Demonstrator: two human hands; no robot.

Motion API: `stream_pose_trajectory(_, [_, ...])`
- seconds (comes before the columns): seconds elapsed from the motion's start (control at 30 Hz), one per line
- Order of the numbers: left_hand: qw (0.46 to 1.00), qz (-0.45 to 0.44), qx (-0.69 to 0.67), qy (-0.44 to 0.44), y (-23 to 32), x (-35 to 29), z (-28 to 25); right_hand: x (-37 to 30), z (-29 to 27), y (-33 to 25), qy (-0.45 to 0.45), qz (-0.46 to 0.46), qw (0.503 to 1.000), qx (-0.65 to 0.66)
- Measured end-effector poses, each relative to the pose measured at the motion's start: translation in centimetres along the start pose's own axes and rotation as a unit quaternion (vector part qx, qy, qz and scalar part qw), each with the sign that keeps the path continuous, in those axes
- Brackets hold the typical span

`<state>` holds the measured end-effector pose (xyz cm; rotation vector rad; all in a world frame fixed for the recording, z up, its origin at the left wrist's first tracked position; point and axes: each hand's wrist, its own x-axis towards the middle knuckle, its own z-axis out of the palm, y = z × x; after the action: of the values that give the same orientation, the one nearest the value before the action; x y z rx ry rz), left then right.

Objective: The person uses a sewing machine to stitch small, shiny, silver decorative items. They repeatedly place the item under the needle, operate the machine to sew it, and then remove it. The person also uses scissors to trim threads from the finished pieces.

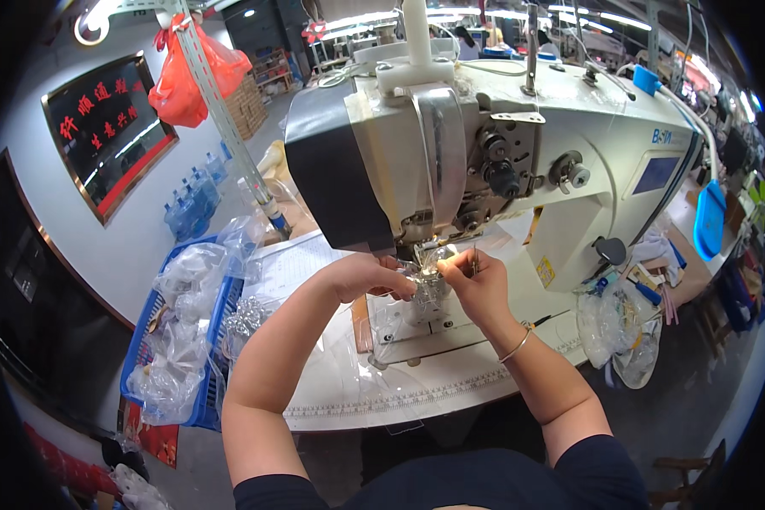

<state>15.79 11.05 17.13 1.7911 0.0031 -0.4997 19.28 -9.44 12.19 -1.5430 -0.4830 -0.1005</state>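
A large white industrial sewing machine [493,110] stands in front of me, its lamp lighting the needle area. Under its head, a small transparent plastic piece [433,257] lies at the presser foot. From the left, my left hand [378,278] reaches in with fingers curled and pressed together at this piece's near edge. My right hand [480,280] pinches the plastic between thumb and forefinger, just right of the needle. A thin dark metal tool, its kind unclear, shows among the right fingers. The exact stitching point is hidden by glare and fingers.
A blue basket [208,374] full of transparent plastic pieces stands left of the white table [433,408], which has a measuring tape along its front edge. Bags and tools [629,319] hang at the right. A metal post [221,110] carries a red bag [191,81].
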Motion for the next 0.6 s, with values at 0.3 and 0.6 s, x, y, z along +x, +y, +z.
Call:
stream_pose_trajectory(0.3, [1.0,0.005,-0.003,0.027,1.1,1.0,-1.5,2.1,0.6,0.8,0.065,-0.16,0.966,-0.193])
stream_pose_trajectory(0.6, [0.996,0.047,-0.063,0.042,1.5,0.7,-1.0,2.4,0.6,0.9,0.042,-0.134,0.975,-0.174])
